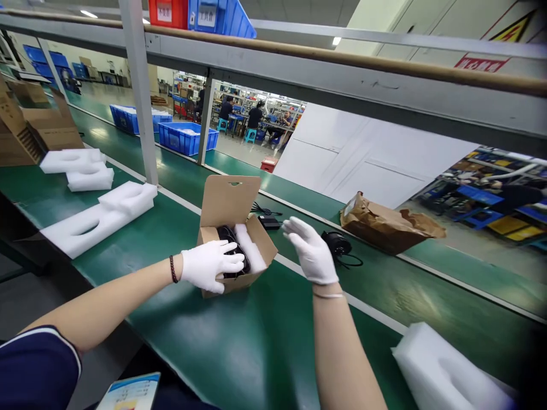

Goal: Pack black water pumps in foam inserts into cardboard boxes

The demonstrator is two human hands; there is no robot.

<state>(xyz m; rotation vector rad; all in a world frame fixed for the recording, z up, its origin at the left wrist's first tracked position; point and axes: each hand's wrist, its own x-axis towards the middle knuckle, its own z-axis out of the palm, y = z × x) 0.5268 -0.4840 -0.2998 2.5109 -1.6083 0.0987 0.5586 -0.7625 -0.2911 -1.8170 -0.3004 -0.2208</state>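
An open brown cardboard box (231,199) stands on the green bench with its lid raised. Inside are a black item with looped cable (227,234) and a strip of white foam (251,250). My left hand (212,265), in a white glove, lies over the box's near left edge, its fingers stretched flat onto the black item and covering part of it. To the right of the box, my gloved right hand (311,253) is raised with fingers extended and nothing in it. Behind the box lies a black power adapter (269,222); beyond my right hand is a round black device (338,245) with a cable.
White foam inserts (98,219) lie at left, and another foam block (448,370) at lower right. A crumpled brown paper bag (384,225) rests behind. A metal post (139,91) and shelf rail (342,68) cross ahead. Blue bins (183,139) stand beyond, with people seated farther off.
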